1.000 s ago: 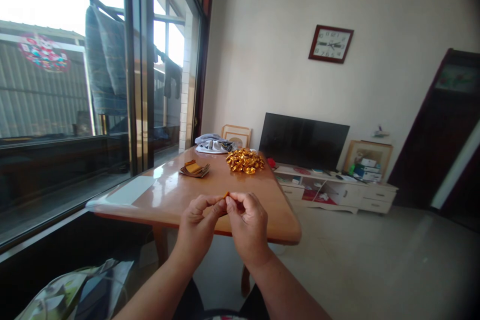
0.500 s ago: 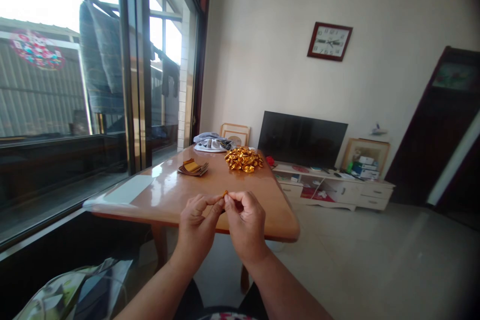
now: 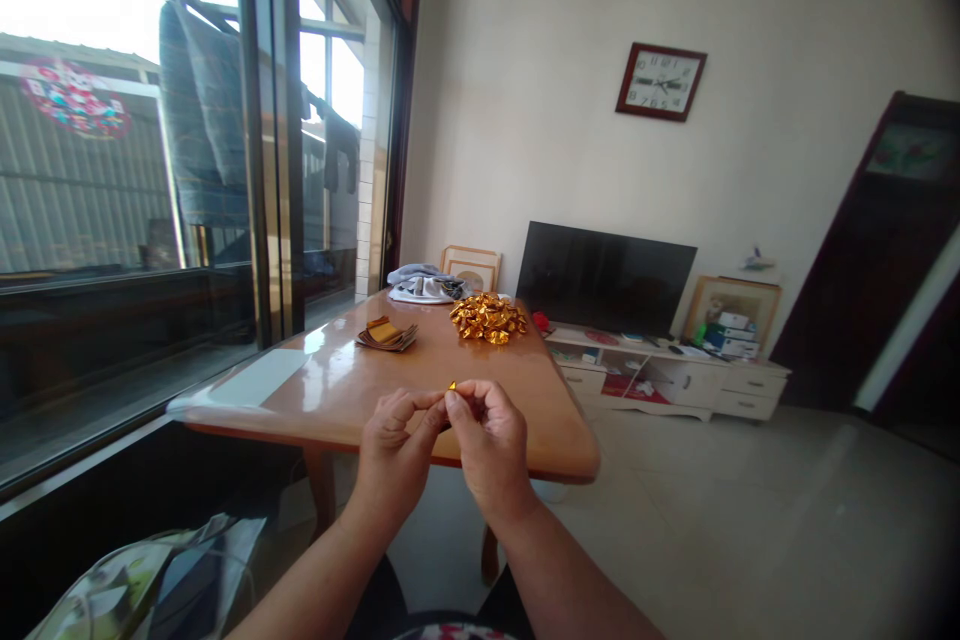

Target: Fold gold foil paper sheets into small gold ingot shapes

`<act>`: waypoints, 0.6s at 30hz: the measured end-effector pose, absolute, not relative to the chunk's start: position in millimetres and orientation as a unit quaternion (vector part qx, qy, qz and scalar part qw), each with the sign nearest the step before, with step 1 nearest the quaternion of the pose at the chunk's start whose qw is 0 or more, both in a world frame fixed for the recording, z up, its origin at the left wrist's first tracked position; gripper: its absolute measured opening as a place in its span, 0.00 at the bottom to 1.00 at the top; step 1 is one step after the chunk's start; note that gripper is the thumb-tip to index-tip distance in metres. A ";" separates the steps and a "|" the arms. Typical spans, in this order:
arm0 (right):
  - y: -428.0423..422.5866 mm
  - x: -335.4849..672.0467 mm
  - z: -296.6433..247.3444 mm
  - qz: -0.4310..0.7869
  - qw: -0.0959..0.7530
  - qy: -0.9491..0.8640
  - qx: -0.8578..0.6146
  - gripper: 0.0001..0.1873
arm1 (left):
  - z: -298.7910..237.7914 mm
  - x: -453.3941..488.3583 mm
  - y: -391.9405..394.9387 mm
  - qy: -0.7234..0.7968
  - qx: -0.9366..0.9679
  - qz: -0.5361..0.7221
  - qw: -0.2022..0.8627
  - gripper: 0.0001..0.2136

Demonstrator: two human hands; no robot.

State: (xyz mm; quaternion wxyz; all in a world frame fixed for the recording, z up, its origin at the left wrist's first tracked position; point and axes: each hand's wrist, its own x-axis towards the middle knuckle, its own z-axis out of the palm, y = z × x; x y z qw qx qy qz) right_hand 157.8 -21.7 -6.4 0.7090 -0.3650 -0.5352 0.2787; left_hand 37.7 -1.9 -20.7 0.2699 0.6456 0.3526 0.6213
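Note:
My left hand (image 3: pixel 394 445) and my right hand (image 3: pixel 489 440) meet in front of me over the near edge of a wooden table (image 3: pixel 337 390). Both pinch a small piece of gold foil paper (image 3: pixel 452 386), of which only a corner shows above the fingertips. Farther back on the table lies a heap of folded gold foil pieces (image 3: pixel 487 318). To its left sits a fanned stack of flat gold sheets (image 3: pixel 386 334).
Bundled cloth (image 3: pixel 420 285) lies at the table's far end before a chair back (image 3: pixel 471 267). A sliding glass window (image 3: pixel 150 170) runs along the left. A television (image 3: pixel 604 279) stands on a low white cabinet (image 3: pixel 675 382) at the far wall. Bags (image 3: pixel 142 580) lie bottom left.
My hands have stayed together; the fingers shifted slightly on the foil piece, and its gold corner now pokes up a little higher. The view drifted slightly.

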 end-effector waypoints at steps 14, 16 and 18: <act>-17.2 167.9 -2.6 0.396 0.716 -0.465 -0.339 0.10 | -18.9 37.4 -3.2 0.300 0.591 0.592 0.459 0.10; -15.7 172.8 -2.7 0.370 0.719 -0.467 -0.358 0.10 | -16.5 36.8 -3.9 0.280 0.565 0.581 0.515 0.11; -14.5 177.1 -2.2 0.359 0.712 -0.477 -0.370 0.09 | -14.2 36.7 -4.8 0.266 0.539 0.572 0.559 0.11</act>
